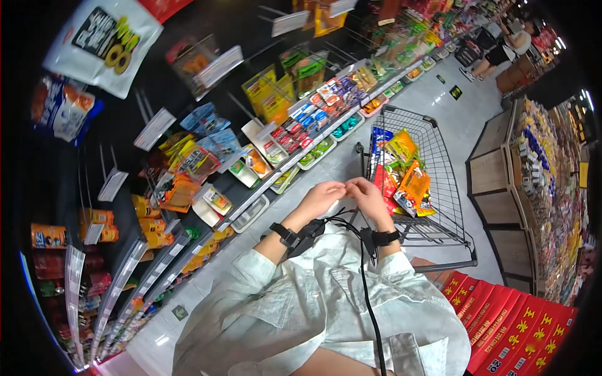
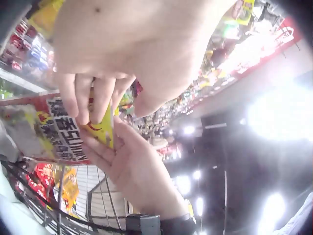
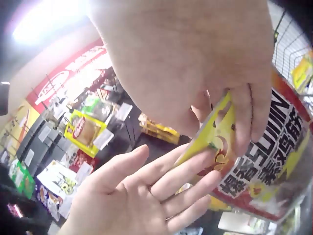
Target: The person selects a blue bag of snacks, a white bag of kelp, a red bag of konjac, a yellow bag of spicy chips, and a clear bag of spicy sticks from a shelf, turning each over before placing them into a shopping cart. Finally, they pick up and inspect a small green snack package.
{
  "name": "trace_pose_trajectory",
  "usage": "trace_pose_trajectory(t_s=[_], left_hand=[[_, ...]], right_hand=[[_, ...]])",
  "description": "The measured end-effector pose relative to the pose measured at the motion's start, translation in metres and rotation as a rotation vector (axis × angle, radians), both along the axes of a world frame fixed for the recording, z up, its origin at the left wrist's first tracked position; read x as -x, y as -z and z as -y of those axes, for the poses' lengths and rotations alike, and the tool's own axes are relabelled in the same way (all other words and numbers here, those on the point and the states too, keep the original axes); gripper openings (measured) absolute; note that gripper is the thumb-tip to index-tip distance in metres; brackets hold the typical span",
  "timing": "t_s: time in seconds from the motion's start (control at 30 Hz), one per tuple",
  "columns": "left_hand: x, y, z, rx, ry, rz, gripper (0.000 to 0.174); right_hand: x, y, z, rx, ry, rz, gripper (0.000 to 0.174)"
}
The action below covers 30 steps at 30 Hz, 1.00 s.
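Note:
A red, white and yellow snack packet [image 3: 264, 166] with bold dark lettering is between my hands in both wrist views. My right hand [image 3: 190, 54] pinches its yellow edge, thumb on one side and fingers on the other. My left hand [image 3: 132, 200] touches the same edge with fairly straight fingers, its thumb standing away from the packet. Looking from the left wrist, the left fingers [image 2: 100, 95] lie across the packet and the right hand [image 2: 132, 166] is beneath them. In the head view the hands meet in front of the body, hiding most of the packet.
A wire shopping cart [image 1: 448, 182] holding several bright snack packets [image 1: 407, 182] stands just beyond my right hand. Shelves of hanging and boxed snacks run along the left. Stacked red cartons [image 1: 501, 319] and a display bin [image 1: 511, 188] stand right. Another person [image 1: 501, 53] is far down the aisle.

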State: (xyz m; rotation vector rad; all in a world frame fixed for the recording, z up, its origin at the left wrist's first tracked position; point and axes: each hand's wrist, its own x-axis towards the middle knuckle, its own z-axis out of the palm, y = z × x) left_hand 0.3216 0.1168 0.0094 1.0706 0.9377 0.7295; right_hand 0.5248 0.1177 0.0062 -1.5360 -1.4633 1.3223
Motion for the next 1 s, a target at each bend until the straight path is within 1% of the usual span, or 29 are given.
trace_pose_trajectory(t_s=[0.03, 0.07, 0.13, 0.17, 0.23, 0.33, 0.4, 0.43, 0.5, 0.53, 0.57, 0.6, 0.63, 0.7, 0.73, 0.8, 0.83, 0.87, 0.93, 1.0], left_hand=[[-0.019, -0.026, -0.004, 0.022, 0.058, -0.005, 0.040], [-0.040, -0.031, -0.005, -0.028, 0.099, 0.015, 0.040], [-0.078, -0.037, -0.007, -0.137, 0.175, 0.057, 0.041], [-0.094, -0.040, -0.007, -0.185, 0.233, 0.031, 0.042], [-0.120, -0.053, -0.003, -0.315, 0.331, 0.003, 0.045], [-0.148, -0.071, 0.001, -0.365, 0.523, -0.103, 0.046], [-0.156, -0.072, 0.008, -0.350, 0.562, -0.066, 0.048], [-0.157, -0.067, 0.009, -0.325, 0.614, -0.102, 0.048], [-0.154, -0.046, 0.014, -0.240, 0.709, -0.153, 0.048], [-0.150, -0.037, 0.016, -0.217, 0.742, -0.128, 0.044], [-0.144, -0.028, 0.017, -0.209, 0.740, -0.137, 0.043], [-0.135, -0.025, 0.019, -0.194, 0.739, -0.148, 0.041], [-0.128, -0.022, 0.023, -0.185, 0.671, -0.178, 0.038], [-0.112, -0.018, 0.024, -0.061, 0.567, -0.209, 0.037], [-0.103, -0.015, 0.029, 0.003, 0.514, -0.220, 0.036], [-0.085, -0.001, 0.039, -0.002, 0.405, -0.228, 0.034], [-0.075, 0.003, 0.044, 0.004, 0.367, -0.236, 0.034], [-0.065, 0.008, 0.049, 0.010, 0.327, -0.242, 0.033], [-0.047, 0.019, 0.062, 0.064, 0.257, -0.194, 0.032], [-0.031, 0.027, 0.076, 0.077, 0.187, -0.135, 0.032]], right_hand=[[-0.017, -0.012, 0.003, -0.048, 0.068, -0.036, 0.022], [-0.034, -0.023, 0.007, -0.098, 0.135, -0.071, 0.021], [-0.067, -0.048, 0.019, -0.195, 0.269, 0.021, 0.018], [-0.082, -0.056, 0.026, -0.220, 0.348, -0.096, 0.017], [-0.106, -0.075, 0.046, -0.280, 0.503, -0.060, 0.015], [-0.133, -0.066, 0.073, -0.398, 0.666, -0.144, 0.015], [-0.151, -0.041, 0.087, -0.374, 0.731, -0.065, 0.015], [-0.156, -0.029, 0.092, -0.360, 0.758, -0.026, 0.016], [-0.160, -0.015, 0.103, -0.235, 0.749, 0.031, 0.016], [-0.161, -0.006, 0.106, -0.171, 0.742, 0.058, 0.017], [-0.159, 0.005, 0.106, -0.136, 0.761, -0.170, 0.017], [-0.154, 0.007, 0.103, -0.117, 0.690, -0.119, 0.016], [-0.148, 0.008, 0.103, -0.095, 0.622, -0.068, 0.016], [-0.132, 0.007, 0.095, -0.063, 0.517, 0.019, 0.014], [-0.120, 0.009, 0.089, -0.067, 0.489, -0.022, 0.015], [-0.102, -0.002, 0.077, -0.009, 0.367, 0.059, 0.018], [-0.088, -0.011, 0.070, -0.063, 0.320, 0.066, 0.016], [-0.081, -0.008, 0.064, -0.056, 0.271, 0.061, 0.017], [-0.062, -0.018, 0.052, -0.099, 0.195, 0.050, 0.018], [-0.040, -0.039, 0.041, -0.130, 0.125, 0.053, 0.019]])
